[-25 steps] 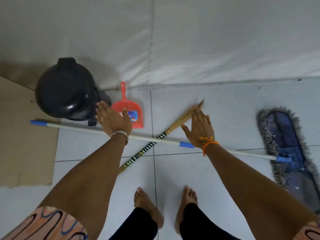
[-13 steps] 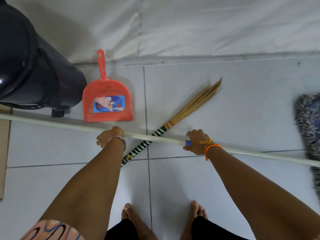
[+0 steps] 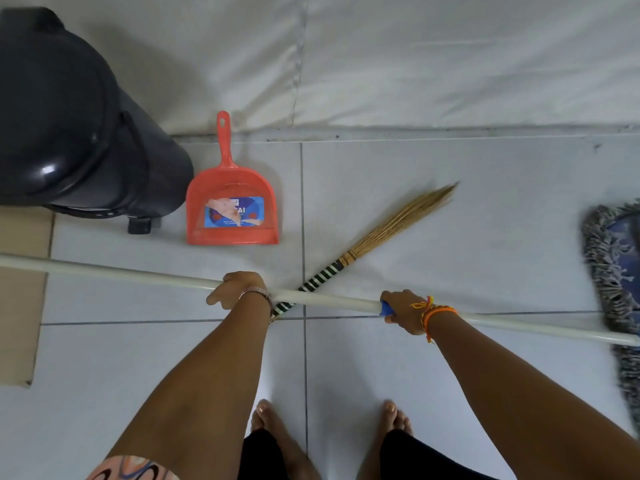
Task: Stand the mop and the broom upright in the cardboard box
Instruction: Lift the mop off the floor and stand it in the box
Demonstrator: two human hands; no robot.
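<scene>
The mop's long white handle (image 3: 332, 301) runs almost level across the view, and its blue fringed head (image 3: 614, 271) is at the right edge. My left hand (image 3: 239, 289) is closed around the handle near its middle. My right hand (image 3: 403, 311) grips it further right, at a blue collar. Under the handle the broom (image 3: 377, 237) lies slantwise on the floor, with a black-and-white striped handle and straw bristles pointing up to the right. A flat piece of cardboard (image 3: 20, 306) shows at the left edge.
A black lidded bin (image 3: 79, 133) stands at the upper left. A red dustpan (image 3: 232, 209) lies beside it on the white tiles. A white wall runs along the top. My bare feet (image 3: 332, 431) are at the bottom centre.
Both hands went from open above the mop handle down to closed grips on it. The camera dropped closer to the floor. The handle now looks slightly raised.
</scene>
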